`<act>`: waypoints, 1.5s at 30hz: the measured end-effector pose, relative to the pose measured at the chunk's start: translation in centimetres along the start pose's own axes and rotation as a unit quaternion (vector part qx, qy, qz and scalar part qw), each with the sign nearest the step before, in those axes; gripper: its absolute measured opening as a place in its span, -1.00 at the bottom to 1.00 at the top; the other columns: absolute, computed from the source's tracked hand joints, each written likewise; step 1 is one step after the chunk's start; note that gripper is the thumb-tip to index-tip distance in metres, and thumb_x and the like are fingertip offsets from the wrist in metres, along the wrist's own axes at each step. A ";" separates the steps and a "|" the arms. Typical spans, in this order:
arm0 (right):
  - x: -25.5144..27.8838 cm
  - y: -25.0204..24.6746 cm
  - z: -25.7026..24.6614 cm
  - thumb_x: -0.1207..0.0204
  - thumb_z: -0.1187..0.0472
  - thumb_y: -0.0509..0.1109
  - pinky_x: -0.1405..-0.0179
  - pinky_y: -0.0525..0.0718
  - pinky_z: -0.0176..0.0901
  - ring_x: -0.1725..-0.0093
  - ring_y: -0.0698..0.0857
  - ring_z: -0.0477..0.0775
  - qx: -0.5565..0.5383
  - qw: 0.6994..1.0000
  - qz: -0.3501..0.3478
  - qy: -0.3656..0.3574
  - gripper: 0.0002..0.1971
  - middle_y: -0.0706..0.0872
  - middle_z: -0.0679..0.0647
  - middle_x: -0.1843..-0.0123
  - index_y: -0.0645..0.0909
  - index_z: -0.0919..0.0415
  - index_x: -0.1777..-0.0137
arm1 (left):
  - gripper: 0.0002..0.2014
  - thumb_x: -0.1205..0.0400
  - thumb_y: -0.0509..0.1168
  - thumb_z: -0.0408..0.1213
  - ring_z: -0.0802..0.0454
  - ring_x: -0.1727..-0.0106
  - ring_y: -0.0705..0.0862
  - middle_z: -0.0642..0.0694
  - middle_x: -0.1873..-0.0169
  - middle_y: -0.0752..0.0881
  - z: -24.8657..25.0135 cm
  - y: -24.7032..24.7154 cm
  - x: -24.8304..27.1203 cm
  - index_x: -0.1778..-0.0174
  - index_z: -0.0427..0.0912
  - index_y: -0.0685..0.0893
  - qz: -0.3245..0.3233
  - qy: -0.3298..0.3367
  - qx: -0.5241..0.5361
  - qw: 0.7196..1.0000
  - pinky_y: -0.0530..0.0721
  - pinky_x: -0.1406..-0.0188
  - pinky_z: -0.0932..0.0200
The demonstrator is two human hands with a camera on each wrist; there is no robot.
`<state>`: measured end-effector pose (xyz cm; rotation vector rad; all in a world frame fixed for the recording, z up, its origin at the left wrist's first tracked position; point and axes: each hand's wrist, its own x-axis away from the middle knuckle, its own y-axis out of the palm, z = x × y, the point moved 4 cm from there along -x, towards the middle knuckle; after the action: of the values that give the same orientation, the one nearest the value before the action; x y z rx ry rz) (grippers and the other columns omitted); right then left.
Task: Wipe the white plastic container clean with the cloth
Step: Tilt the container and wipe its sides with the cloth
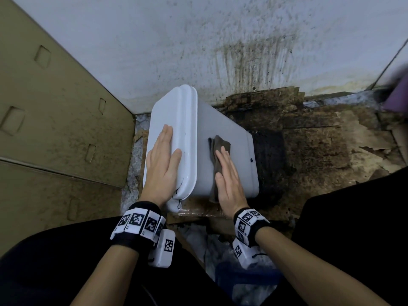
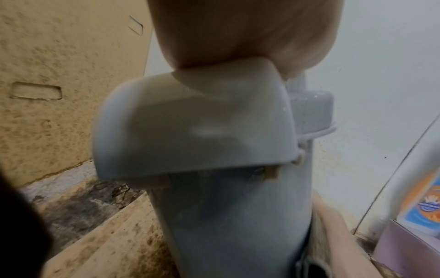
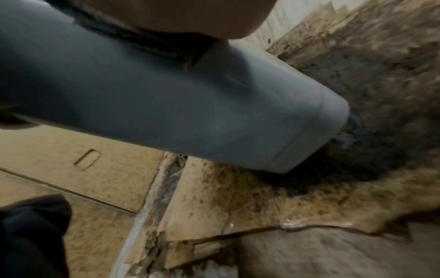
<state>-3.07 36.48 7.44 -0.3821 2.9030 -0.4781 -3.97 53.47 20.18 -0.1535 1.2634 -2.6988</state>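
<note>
Right hand, fingers flat, pressed the dark grey-brown folded cloth onto the upturned side of the white rectangular plastic container, lying tilted on stained cardboard flooring; left hand lay flat, steadying its lid end. Firm, overlapping strokes seemed advisable.

Container is smooth white plastic, lid glossier; cloth is matt, dark; cardboard is rough, stained.
</note>
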 end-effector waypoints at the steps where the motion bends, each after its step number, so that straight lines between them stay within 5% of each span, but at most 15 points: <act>1: 0.3 -0.1 0.8 -0.80 0.07 -0.06 -0.79 0.07 0.04 -0.80 0.03 -0.08 0.000 1.000 0.003 0.013 -0.44 0.06 -0.09 -0.83 0.12 0.10 -0.79 | -0.39 -0.82 -0.06 0.00 0.63 -0.66 -0.09 0.18 -0.82 0.05 0.0 0.0 0.1 -0.83 0.06 0.04 -0.002 -0.002 0.003 1.000 -0.16 -0.69 0.39; 6: 1.5 -0.7 4.5 -0.81 0.00 -0.09 -0.79 0.03 0.07 -0.79 -0.02 -0.20 0.000 0.995 0.014 0.099 -0.45 0.04 -0.14 -0.83 0.07 -0.02 -0.80 | -0.40 -0.81 -0.05 0.00 0.57 -0.67 -0.05 0.20 -0.82 0.06 0.2 -0.1 0.2 -0.82 0.09 0.05 -0.001 -0.011 0.012 1.000 -0.12 -0.76 0.23; 13: 1.5 -1.0 6.3 -0.75 -0.07 -0.15 -0.80 -0.10 0.01 -0.78 -0.08 -0.20 -0.029 0.975 0.024 0.219 -0.39 -0.07 -0.10 -0.83 -0.03 -0.05 -0.80 | -0.42 -0.84 -0.01 -0.05 0.78 -0.55 -0.11 0.15 -0.82 0.08 1.3 0.2 0.4 -0.82 0.08 0.06 0.001 0.009 0.014 1.000 -0.10 -0.75 0.17; 18: 0.7 0.1 4.0 -0.86 0.12 -0.10 -0.72 -0.21 -0.24 -0.79 -0.11 -0.14 -0.073 0.965 0.038 0.249 -0.48 -0.08 -0.08 -0.83 -0.02 0.01 -0.81 | -0.41 -0.83 -0.05 -0.04 0.44 -0.72 -0.04 0.15 -0.82 0.05 0.4 -0.1 0.3 -0.82 0.08 0.03 0.003 -0.007 0.009 1.000 -0.07 -0.80 0.01; 27: -0.3 1.2 -4.2 -0.75 -0.02 -0.04 -0.71 -0.13 -0.26 -0.76 -0.06 -0.26 -0.107 0.977 0.051 0.176 -0.42 0.02 -0.21 -0.82 0.10 -0.12 -0.79 | -0.40 -0.83 -0.11 0.01 0.29 -0.80 -0.06 0.15 -0.83 0.02 0.5 0.3 0.0 -0.83 0.07 0.00 0.000 0.001 -0.010 1.000 -0.18 -0.75 0.24; 31: 0.0 1.6 -6.7 -0.78 0.01 0.02 -0.71 -0.08 -0.31 -0.75 -0.05 -0.32 -0.118 0.985 0.042 0.121 -0.45 0.06 -0.24 -0.81 0.12 -0.19 -0.76 | -0.39 -0.82 -0.11 0.02 0.27 -0.80 -0.04 0.14 -0.82 0.04 0.4 0.5 -0.1 -0.83 0.04 0.02 0.005 0.002 -0.023 1.000 -0.28 -0.60 0.50; 34: 0.0 1.1 -6.6 -0.83 0.11 0.10 -0.72 0.06 -0.26 -0.74 0.08 -0.31 -0.137 0.981 0.067 0.117 -0.52 0.21 -0.18 -0.78 0.25 -0.18 -0.71 | -0.38 -0.81 -0.12 0.03 0.27 -0.80 -0.04 0.13 -0.83 0.04 0.5 0.5 -0.1 -0.84 0.02 0.02 0.002 0.004 -0.028 1.000 -0.29 -0.57 0.54; 38: -0.7 0.0 -6.4 -0.81 0.25 0.13 -0.68 0.34 -0.12 -0.62 0.41 -0.20 -0.140 0.973 0.117 0.139 -0.58 0.51 -0.09 -0.61 0.49 -0.02 -0.60 | -0.38 -0.81 -0.13 0.05 0.26 -0.80 -0.04 0.12 -0.83 0.03 0.5 0.6 -0.2 -0.83 0.04 0.01 0.001 0.009 -0.030 1.000 -0.21 -0.68 0.36; 42: -1.4 -1.5 -6.7 -0.82 0.21 0.12 -0.55 0.50 -0.14 -0.40 0.58 -0.30 -0.180 0.957 0.141 0.181 -0.62 0.66 -0.15 -0.45 0.53 0.00 -0.56 | -0.37 -0.80 -0.13 0.08 0.24 -0.81 -0.05 0.11 -0.82 0.03 1.3 0.9 -0.3 -0.83 0.04 0.00 0.003 0.021 -0.033 0.999 -0.16 -0.77 0.16; 45: -2.6 -3.0 -6.9 -0.82 0.19 0.14 -0.57 0.54 -0.05 -0.42 0.63 -0.23 -0.265 0.931 0.155 0.199 -0.63 0.69 -0.12 -0.44 0.52 0.06 -0.58 | -0.36 -0.80 -0.13 0.09 0.25 -0.81 -0.06 0.12 -0.83 0.02 1.7 1.2 -0.3 -0.83 0.04 0.02 -0.002 0.025 -0.030 0.999 -0.14 -0.79 0.06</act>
<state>-1.37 36.49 15.23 0.1376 3.3666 0.3321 -3.29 51.44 20.36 -0.0968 1.3592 -2.6862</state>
